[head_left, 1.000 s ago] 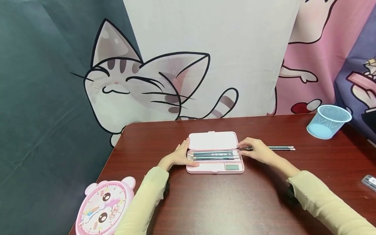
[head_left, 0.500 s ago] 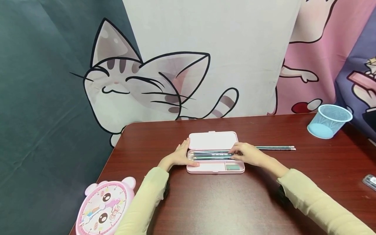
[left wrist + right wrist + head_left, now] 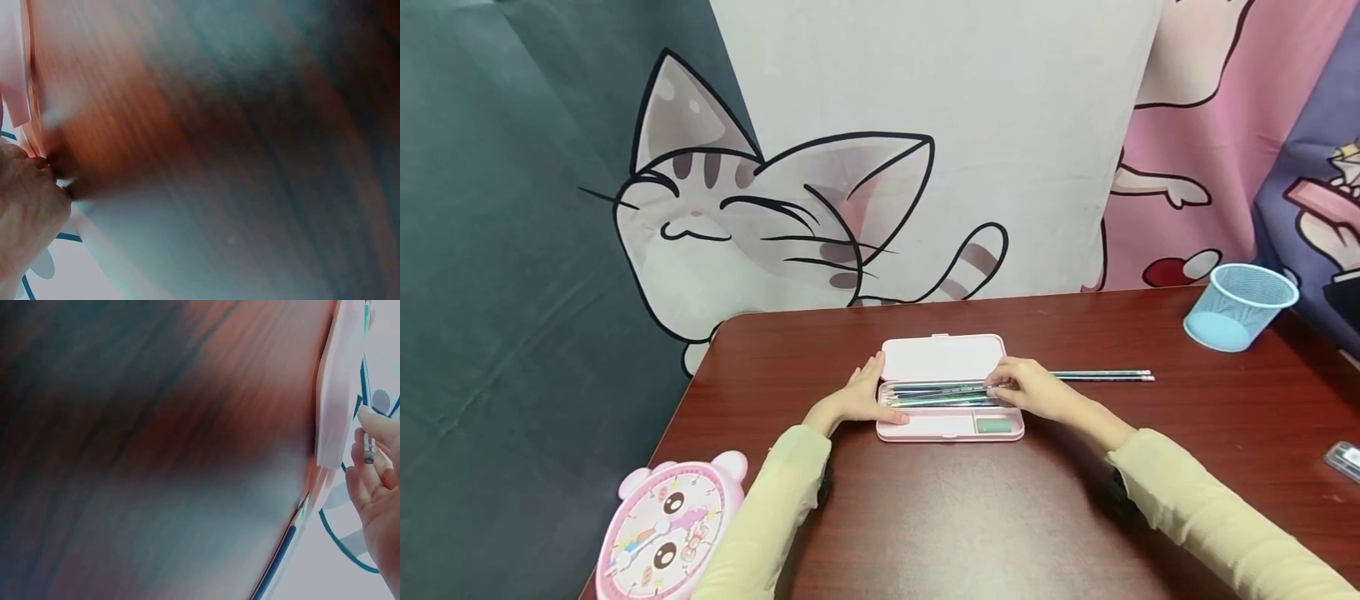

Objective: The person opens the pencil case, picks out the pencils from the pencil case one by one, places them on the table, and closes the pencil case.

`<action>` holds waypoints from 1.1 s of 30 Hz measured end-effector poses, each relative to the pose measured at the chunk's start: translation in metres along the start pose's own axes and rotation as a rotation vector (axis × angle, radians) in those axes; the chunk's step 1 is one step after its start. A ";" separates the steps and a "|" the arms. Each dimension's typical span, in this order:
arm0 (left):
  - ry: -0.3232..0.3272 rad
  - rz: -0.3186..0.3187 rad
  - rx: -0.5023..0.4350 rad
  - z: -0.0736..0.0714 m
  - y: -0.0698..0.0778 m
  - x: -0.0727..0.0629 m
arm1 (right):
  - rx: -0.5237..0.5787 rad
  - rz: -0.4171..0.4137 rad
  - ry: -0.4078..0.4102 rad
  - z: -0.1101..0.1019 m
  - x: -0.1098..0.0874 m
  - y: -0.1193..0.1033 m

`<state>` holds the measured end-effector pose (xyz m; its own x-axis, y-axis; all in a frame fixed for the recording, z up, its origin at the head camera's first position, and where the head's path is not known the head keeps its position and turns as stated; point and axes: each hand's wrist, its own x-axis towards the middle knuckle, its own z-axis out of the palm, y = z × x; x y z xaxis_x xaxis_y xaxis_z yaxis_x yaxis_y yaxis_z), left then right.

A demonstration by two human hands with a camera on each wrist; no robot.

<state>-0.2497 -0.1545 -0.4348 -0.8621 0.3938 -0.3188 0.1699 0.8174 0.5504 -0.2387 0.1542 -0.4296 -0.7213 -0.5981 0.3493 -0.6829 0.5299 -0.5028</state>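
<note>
A pink pencil case point(image 3: 925, 437) lies open on the table, its lid point(image 3: 943, 358) folded back. Several dark green-blue pencils point(image 3: 925, 400) lie in its long compartment, and a green eraser point(image 3: 994, 426) sits in the small front one. My left hand point(image 3: 850, 402) rests spread at the case's left end, thumb on the front part, fingers along the lid's edge. Over the case's right end, my right hand point(image 3: 1033, 388) pinches a pencil point(image 3: 366, 378) near its eraser end, thumb against fingers. In the left wrist view only part of the left hand point(image 3: 28, 206) shows.
More pencils point(image 3: 1105, 376) lie on the table right of the case, partly behind the right hand. A blue mesh pen holder point(image 3: 1238, 308) stands at the back right. A pink clock point(image 3: 666, 533) lies front left, and a small clear case point(image 3: 1345, 461) at the right edge.
My right hand has moved left from the case's right edge to over the pencil compartment, and the pencils there have shifted slightly. The left hand has stayed in place.
</note>
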 end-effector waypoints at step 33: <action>0.000 0.008 -0.019 -0.002 0.002 -0.002 | -0.206 0.160 0.302 -0.084 -0.108 0.071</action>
<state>-0.2482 -0.1550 -0.4317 -0.8606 0.4008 -0.3142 0.1680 0.8058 0.5678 -0.2185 0.3065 -0.4367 -0.8012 -0.3105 0.5116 -0.5457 0.7299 -0.4117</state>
